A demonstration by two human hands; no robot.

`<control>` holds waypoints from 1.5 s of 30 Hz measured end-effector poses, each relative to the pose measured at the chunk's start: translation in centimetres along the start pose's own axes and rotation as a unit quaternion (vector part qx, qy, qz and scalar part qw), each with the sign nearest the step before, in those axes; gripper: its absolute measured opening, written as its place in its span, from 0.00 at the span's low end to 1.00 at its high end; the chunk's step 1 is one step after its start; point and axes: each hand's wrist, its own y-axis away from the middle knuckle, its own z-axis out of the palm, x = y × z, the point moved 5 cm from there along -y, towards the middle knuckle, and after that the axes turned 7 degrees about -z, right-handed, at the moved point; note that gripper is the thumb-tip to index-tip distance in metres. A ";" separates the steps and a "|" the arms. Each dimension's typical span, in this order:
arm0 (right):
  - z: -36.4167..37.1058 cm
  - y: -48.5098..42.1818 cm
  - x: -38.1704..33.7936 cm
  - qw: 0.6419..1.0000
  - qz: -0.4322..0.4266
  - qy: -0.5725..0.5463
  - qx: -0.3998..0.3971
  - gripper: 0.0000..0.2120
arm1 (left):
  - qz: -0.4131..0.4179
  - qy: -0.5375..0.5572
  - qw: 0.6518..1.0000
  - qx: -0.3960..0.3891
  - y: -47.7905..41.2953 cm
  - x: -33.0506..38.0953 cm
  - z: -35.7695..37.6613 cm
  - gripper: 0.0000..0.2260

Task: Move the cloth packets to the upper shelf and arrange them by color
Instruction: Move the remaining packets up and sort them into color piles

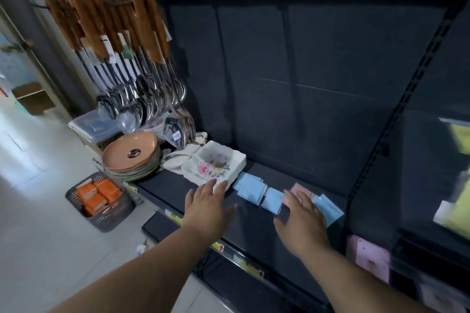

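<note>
Several light blue cloth packets [250, 187] lie in a row on the black upper shelf [254, 226], with a pink packet [298, 189] among them and another blue packet [328, 208] at the right end. My right hand [302, 221] reaches over the row with fingers spread, partly covering the pink and blue packets. My left hand [207, 207] hovers open over the shelf, its fingertips at the edge of a white flowered dish [216, 162]. More pink packets [371, 256] sit on the lower shelf at right.
A stack of orange-brown plates [131, 154] stands left of the dish. Wooden-handled ladles [122, 58] hang above them. A dark basket of orange boxes [98, 197] sits on the floor. Yellow goods [460, 168] fill the neighbouring shelf bay at right.
</note>
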 end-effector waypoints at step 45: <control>8.1 -6.9 11.3 0.929 0.319 -0.120 0.144 0.40 | 0.175 0.265 0.943 -0.100 -15.8 9.2 13.8 0.39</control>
